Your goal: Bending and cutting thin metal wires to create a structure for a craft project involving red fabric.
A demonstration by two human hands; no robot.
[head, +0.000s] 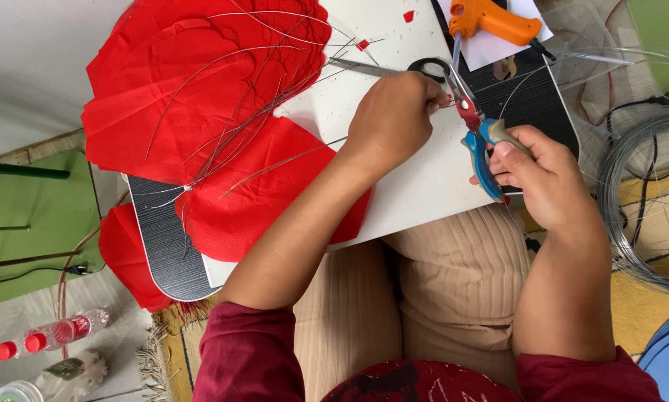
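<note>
My right hand [547, 175] grips blue-and-grey handled pliers [482, 141] with red jaws pointing up toward my left hand. My left hand [394, 119] is closed on a thin wire [334, 141] right at the plier jaws, over a white sheet [416, 186] on a black lap board [167, 253]. Red paper petals [200, 97] with several thin wires laid over them cover the board's left half.
Black-handled scissors [416, 68] lie just beyond my left hand. An orange glue gun [495, 21] rests at the top. A coil of grey wire [640, 193] lies on the right floor, a small bottle with red caps [51, 335] at lower left.
</note>
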